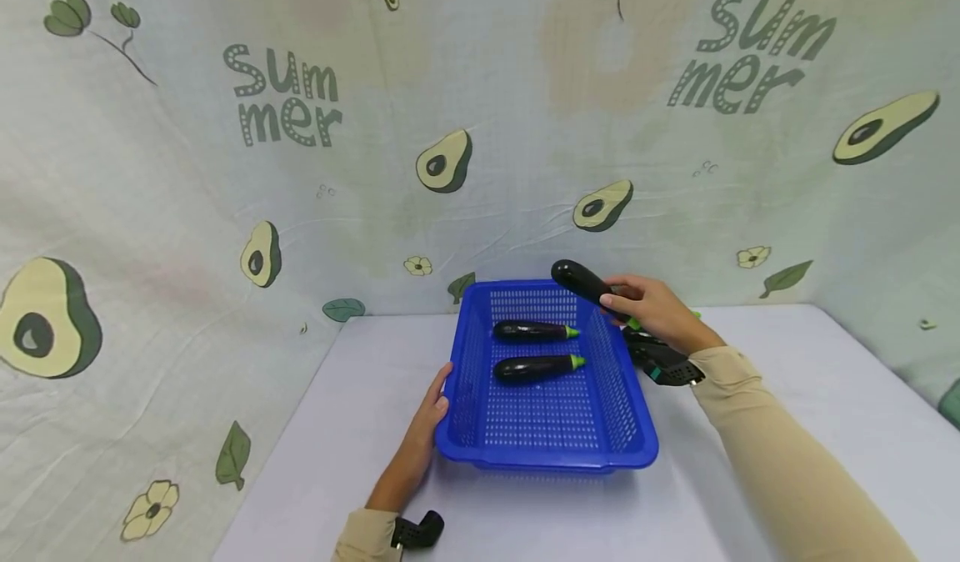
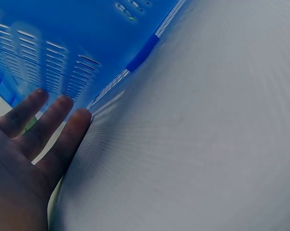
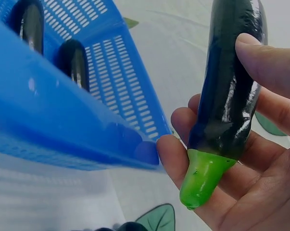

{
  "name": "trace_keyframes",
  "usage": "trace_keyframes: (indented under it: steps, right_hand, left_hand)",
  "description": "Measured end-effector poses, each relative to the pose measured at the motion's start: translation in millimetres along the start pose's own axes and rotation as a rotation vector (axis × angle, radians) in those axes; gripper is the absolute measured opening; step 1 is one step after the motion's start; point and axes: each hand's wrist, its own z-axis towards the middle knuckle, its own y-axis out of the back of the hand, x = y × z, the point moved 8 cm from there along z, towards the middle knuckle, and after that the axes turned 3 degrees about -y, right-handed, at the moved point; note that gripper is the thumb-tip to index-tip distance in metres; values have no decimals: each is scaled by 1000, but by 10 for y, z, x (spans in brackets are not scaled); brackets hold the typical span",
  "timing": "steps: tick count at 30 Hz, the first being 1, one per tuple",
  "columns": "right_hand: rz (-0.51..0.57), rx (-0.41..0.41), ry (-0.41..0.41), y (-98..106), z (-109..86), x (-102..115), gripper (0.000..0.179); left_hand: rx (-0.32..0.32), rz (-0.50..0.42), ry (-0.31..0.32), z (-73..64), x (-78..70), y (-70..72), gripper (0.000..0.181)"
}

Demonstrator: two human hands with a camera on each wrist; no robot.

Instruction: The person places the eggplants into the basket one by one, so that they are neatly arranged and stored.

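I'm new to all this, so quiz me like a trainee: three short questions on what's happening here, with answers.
1. What is in the grip of the right hand?
A) a cucumber
B) an eggplant
C) a spoon

2. True or false: the left hand is holding an eggplant as well.

3. How many eggplants lie inside the perforated blue basket?

Key:
1. B
2. False; it is at the outside of the basket, fingers straight.
3. Two, lying side by side, apart from each other.
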Motion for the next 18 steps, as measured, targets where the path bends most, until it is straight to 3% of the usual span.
trace_keyframes:
  steps: [18]
  right_hand:
    - [54,10,3,-142,202,73,58]
  left_hand:
    - [-11,-11,16,10,20,-4,57]
